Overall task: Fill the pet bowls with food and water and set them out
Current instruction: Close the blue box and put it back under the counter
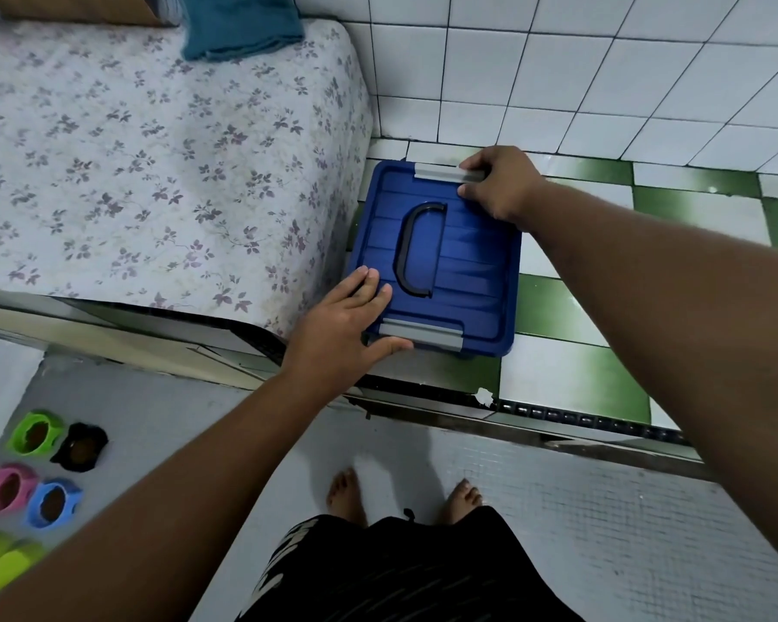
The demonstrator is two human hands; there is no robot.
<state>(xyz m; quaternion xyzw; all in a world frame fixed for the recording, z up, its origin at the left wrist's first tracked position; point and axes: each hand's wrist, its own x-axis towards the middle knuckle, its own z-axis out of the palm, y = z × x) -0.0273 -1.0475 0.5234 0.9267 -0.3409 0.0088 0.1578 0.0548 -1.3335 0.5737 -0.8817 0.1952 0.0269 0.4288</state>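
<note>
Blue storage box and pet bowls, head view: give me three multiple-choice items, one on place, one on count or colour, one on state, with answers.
1. Where does the blue storage box stand?
A. on the bed
B. on the green-and-white floor beside the bed
C. on the grey floor among the bowls

2. How many grey latches does the lid show?
A. one
B. two
C. four

3. What is in the pink bowl?
A. brown food
B. only water
C. nothing

Answers:
1 B, the box sits on checkered tiles next to the floral mattress.
2 B, the far latch is under the right hand, the near latch by the left hand.
3 A, brown fill shows inside it.
</note>
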